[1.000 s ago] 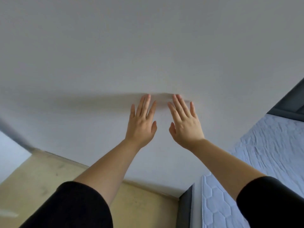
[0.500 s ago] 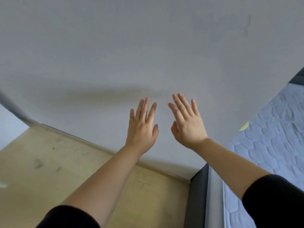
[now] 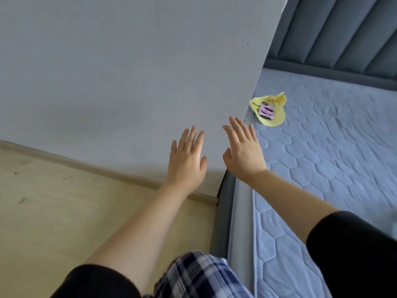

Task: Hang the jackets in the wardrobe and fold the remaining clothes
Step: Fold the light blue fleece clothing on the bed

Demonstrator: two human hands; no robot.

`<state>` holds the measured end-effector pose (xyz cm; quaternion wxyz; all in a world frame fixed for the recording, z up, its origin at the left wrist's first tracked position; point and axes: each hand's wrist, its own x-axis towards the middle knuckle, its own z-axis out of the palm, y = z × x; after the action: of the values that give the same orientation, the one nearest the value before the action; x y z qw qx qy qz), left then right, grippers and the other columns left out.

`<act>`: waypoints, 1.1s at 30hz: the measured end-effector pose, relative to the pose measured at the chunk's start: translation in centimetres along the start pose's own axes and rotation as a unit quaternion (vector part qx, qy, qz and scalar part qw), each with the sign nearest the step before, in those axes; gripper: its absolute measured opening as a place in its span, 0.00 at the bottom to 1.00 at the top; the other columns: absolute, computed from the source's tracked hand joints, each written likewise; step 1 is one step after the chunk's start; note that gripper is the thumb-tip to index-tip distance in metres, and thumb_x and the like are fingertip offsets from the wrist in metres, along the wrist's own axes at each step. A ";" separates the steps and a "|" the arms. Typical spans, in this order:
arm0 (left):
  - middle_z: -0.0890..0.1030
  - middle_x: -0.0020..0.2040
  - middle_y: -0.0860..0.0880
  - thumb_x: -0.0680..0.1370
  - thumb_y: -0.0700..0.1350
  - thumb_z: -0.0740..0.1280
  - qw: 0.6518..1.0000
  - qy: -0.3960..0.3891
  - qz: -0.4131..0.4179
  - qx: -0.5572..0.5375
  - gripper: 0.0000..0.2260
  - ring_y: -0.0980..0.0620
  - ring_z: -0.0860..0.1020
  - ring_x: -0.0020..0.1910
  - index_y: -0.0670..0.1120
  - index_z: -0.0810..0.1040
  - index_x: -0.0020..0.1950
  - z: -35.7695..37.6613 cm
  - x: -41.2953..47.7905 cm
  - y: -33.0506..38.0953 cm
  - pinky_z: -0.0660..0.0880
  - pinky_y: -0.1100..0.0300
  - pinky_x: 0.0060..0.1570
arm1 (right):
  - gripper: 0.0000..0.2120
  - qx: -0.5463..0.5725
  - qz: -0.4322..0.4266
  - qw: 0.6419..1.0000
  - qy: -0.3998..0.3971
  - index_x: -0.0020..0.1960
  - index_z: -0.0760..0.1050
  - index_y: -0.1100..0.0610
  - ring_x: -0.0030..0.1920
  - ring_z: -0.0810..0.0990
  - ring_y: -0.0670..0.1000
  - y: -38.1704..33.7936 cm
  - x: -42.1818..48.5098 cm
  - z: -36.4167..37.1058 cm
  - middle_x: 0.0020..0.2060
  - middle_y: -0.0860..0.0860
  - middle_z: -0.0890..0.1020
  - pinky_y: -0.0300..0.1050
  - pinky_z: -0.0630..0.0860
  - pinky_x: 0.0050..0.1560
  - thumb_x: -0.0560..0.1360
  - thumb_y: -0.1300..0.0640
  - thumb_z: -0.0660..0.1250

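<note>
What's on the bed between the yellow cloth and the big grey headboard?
Nothing. In the head view, only bare quilted mattress stretches between the yellow cloth and the headboard.

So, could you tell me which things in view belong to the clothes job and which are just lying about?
Job: left hand and right hand, both open and empty; yellow cloth with a pink tag on the mattress, possibly something to fold. No jacket or wardrobe shows.
Just there: mattress, headboard, wall, floor.
</note>
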<state>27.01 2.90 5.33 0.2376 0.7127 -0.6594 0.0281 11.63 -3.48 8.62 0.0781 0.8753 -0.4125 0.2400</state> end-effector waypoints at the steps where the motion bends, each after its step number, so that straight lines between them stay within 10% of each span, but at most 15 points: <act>1: 0.48 0.79 0.47 0.81 0.48 0.57 1.000 0.000 0.005 0.000 0.28 0.48 0.46 0.78 0.47 0.50 0.78 0.1 0.1 0.3 0.46 0.47 0.74 | 0.28 0.005 0.018 1.000 -0.014 0.68 0.68 0.64 0.73 0.61 0.62 0.5 0.0 -0.1 0.71 0.62 0.66 0.60 0.55 0.73 0.68 0.66 0.64; 14: 0.49 0.79 0.46 0.80 0.46 0.58 0.994 -0.101 0.028 -0.035 0.28 0.47 0.49 0.77 0.48 0.51 0.78 9.8 -6.6 20.1 0.53 0.47 0.73 | 0.28 0.033 0.198 0.977 -0.067 0.71 0.62 0.62 0.75 0.57 0.57 14.5 -18.5 -3.9 0.74 0.60 0.61 0.56 0.52 0.74 0.71 0.63 0.61; 24: 0.54 0.78 0.43 0.80 0.45 0.58 0.931 -0.347 0.072 -0.089 0.31 0.42 0.56 0.75 0.55 0.45 0.78 19.5 -11.2 30.2 0.62 0.43 0.69 | 0.29 -0.081 0.433 0.886 -0.142 0.72 0.61 0.57 0.77 0.40 0.57 25.8 -31.4 -3.4 0.77 0.57 0.42 0.64 0.41 0.72 0.72 0.57 0.62; 29: 0.47 0.79 0.47 0.81 0.50 0.57 0.897 -0.431 0.097 -0.019 0.32 0.44 0.48 0.77 0.59 0.38 0.77 21.8 -12.8 31.8 0.56 0.41 0.71 | 0.36 -0.149 0.548 0.798 -0.202 0.77 0.49 0.53 0.76 0.40 0.59 31.3 -37.3 -3.9 0.76 0.58 0.38 0.69 0.52 0.69 0.75 0.55 0.65; 33: 0.43 0.79 0.51 0.82 0.52 0.55 0.879 -0.453 0.135 0.066 0.30 0.44 0.44 0.77 0.62 0.38 0.76 22.6 -13.2 31.5 0.57 0.40 0.71 | 0.35 -0.229 0.503 0.809 -0.201 0.78 0.45 0.48 0.70 0.60 0.62 33.1 -40.2 -3.8 0.76 0.61 0.45 0.59 0.71 0.59 0.77 0.61 0.60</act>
<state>-10.93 6.07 -9.83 -0.1408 0.5653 -0.7817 -0.2227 -36.78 3.92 -9.57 0.0599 0.5308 -0.8445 -0.0376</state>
